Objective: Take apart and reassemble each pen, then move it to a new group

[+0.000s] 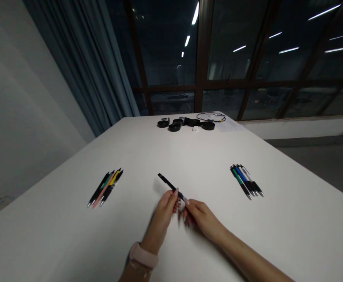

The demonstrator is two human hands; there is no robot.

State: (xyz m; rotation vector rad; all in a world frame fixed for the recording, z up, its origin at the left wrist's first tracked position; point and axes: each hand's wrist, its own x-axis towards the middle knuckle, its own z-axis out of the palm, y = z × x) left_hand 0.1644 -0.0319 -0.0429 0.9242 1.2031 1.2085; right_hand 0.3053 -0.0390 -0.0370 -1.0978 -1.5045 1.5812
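A slim black pen [168, 182] is held above the middle of the white table [171, 152], slanting from upper left to lower right. My left hand [168, 201] pinches it around its middle, thumb on top. At its lower right end, my right hand [199, 213] grips it between thumb and fingers; that end is largely covered. To the left lies a row of pens [106, 188] with black, green, pink and yellow barrels. On the right another row of pens [246, 181] shows green, blue, white and black parts.
At the far end of the table are several round black objects [174, 127], a small white piece [195, 129] and a coiled black cable [211, 116]. Beyond stand dark windows [171, 47] and a blue curtain [86, 58]. A pink wristband [144, 255] is on my left wrist.
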